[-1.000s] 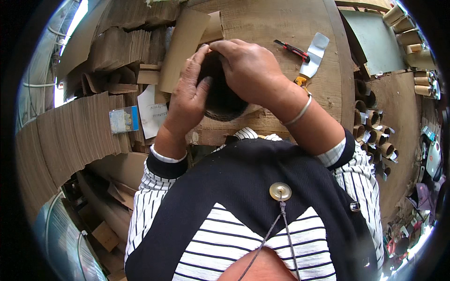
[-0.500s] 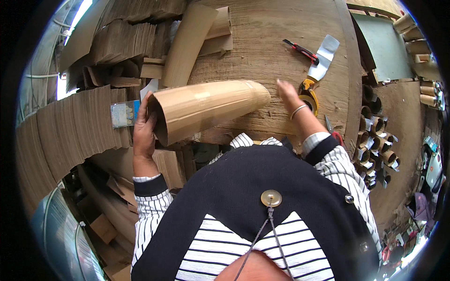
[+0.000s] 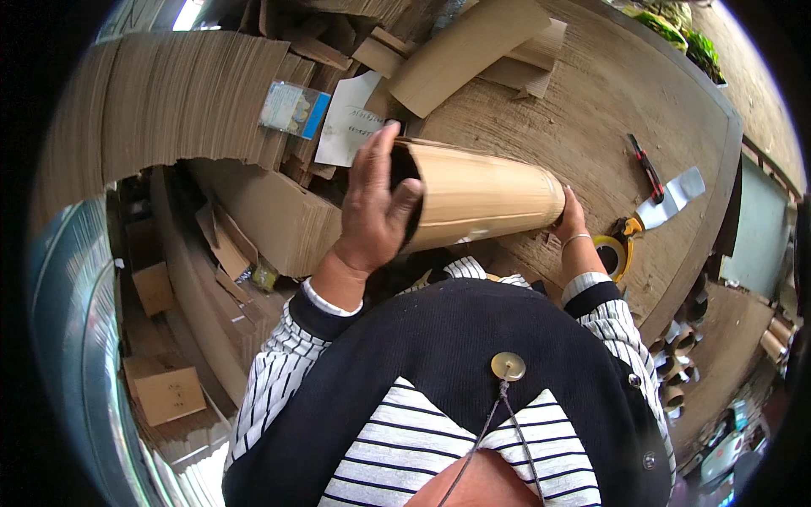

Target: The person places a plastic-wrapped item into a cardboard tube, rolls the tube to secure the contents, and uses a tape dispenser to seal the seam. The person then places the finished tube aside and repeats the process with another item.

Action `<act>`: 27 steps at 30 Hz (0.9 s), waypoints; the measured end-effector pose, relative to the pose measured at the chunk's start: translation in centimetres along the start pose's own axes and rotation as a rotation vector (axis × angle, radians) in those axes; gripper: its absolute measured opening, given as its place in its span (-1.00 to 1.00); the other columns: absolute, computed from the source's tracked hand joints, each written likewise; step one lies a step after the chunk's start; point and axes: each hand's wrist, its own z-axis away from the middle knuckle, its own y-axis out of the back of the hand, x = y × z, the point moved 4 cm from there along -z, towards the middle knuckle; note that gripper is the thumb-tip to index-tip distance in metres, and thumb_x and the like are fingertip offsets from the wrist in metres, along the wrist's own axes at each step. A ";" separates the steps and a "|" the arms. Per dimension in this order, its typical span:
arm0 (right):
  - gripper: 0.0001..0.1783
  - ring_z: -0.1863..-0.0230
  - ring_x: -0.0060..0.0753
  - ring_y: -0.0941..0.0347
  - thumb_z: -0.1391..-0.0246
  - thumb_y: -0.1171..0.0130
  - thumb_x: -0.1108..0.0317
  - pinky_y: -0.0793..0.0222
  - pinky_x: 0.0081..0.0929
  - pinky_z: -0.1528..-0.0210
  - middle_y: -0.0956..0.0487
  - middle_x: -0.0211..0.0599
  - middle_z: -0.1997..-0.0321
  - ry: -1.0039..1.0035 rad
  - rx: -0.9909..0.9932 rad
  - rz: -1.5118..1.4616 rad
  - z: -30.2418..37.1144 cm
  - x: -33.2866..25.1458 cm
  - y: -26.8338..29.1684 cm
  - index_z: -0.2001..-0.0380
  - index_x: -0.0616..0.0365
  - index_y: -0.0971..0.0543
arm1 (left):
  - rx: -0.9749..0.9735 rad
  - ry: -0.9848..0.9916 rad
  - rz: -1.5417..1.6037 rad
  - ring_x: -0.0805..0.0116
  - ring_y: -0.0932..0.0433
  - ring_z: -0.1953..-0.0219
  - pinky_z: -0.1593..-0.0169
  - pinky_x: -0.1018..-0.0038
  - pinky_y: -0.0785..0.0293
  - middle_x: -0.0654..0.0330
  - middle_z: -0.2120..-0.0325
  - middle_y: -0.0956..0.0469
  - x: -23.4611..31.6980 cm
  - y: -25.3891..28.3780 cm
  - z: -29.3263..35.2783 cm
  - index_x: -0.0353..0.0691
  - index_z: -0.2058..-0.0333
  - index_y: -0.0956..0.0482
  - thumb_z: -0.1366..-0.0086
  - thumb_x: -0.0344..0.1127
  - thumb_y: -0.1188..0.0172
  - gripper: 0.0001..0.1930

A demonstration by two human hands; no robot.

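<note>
A brown cardboard tube (image 3: 481,198) lies across in front of me, between my two hands. Its wide, dark open end faces left. My left hand (image 3: 376,198) is at that end, fingers stretched upward and thumb spread beside the rim. At the narrower right end my right hand (image 3: 573,218) cups the tube, its fingertips partly hidden by the cardboard. Just right of that hand, a tape dispenser (image 3: 617,249) with a yellow roll rests on the wooden table (image 3: 583,127), a strip of silvery tape (image 3: 672,198) stretching out from it. A red and black utility knife (image 3: 647,169) lies by the strip.
Flat cardboard sheets (image 3: 186,101) stand in a long stack at the left. Beyond the tube lie a curved cardboard piece (image 3: 469,55) and a white written paper (image 3: 348,122). Several finished tubes (image 3: 676,359) sit low at the right. A cardboard box (image 3: 165,390) stands at lower left.
My view has swung left. The right hand, apart from the tube before, now meets its narrow end. My left hand has shifted from gripping the wide rim to spread fingers beside it.
</note>
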 end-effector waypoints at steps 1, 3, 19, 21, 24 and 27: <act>-0.54 0.03 -0.25 -0.54 -0.27 0.07 -0.17 -0.46 0.01 0.04 -0.64 -0.45 0.04 -0.035 -0.051 -0.003 1.0 0.3 -1.0 0.05 -0.14 -0.59 | 0.002 -0.030 -0.049 -0.12 -0.29 -0.24 -0.29 0.17 -0.23 -0.22 -0.19 -0.28 0.8 0.2 0.1 -0.39 -0.32 -0.09 -0.43 0.22 0.15 -0.21; -0.50 0.08 -0.16 -0.56 -0.27 0.07 -0.15 -0.50 0.00 0.06 -0.63 -0.34 0.04 -0.034 -0.082 -0.027 0.7 0.0 -0.8 0.00 -0.04 -0.55 | 0.001 -0.070 -0.096 -0.13 -0.31 -0.21 -0.26 0.14 -0.26 -0.26 -0.18 -0.26 2.3 0.0 -0.5 -0.44 -0.33 -0.06 -0.42 0.23 0.15 -0.17; -0.40 -0.14 0.03 -0.46 -0.35 0.35 -0.01 -0.37 0.01 -0.21 -0.55 -0.10 -0.15 0.084 -0.332 -0.234 2.9 -0.3 -3.0 -0.15 0.18 -0.45 | -0.037 -0.235 -0.161 -0.12 -0.33 -0.15 -0.25 0.10 -0.23 -0.22 -0.17 -0.28 8.4 -0.9 -1.1 -0.43 -0.32 -0.12 -0.31 0.41 0.13 -0.04; -0.39 -0.14 0.04 -0.46 -0.35 0.36 -0.01 -0.36 0.04 -0.21 -0.54 -0.11 -0.16 0.114 -0.408 -0.295 3.4 -1.6 -2.9 -0.14 0.19 -0.45 | 0.022 -0.281 -0.112 -0.12 -0.35 -0.13 -0.24 0.09 -0.26 -0.22 -0.15 -0.31 7.6 -0.3 -2.2 -0.40 -0.32 -0.14 -0.31 0.42 0.15 -0.05; -0.43 -0.14 0.00 -0.47 -0.34 0.29 -0.02 -0.37 0.04 -0.21 -0.55 -0.14 -0.15 0.154 -0.279 -0.359 5.6 -3.4 -3.3 -0.11 0.17 -0.47 | 0.051 -0.308 0.033 -0.08 -0.40 -0.16 -0.25 0.12 -0.29 -0.21 -0.15 -0.36 6.6 2.4 -3.5 -0.33 -0.30 -0.24 -0.34 0.44 0.25 -0.09; -0.44 -0.13 -0.02 -0.47 -0.33 0.22 -0.01 -0.40 0.00 -0.18 -0.54 -0.12 -0.15 0.403 -0.335 -0.377 8.8 -10.3 -2.4 -0.10 0.19 -0.48 | 0.106 -0.269 0.204 0.02 -0.35 -0.23 -0.30 0.20 -0.24 -0.10 -0.19 -0.35 4.1 4.8 -4.2 -0.25 -0.31 -0.26 -0.37 0.41 0.35 -0.13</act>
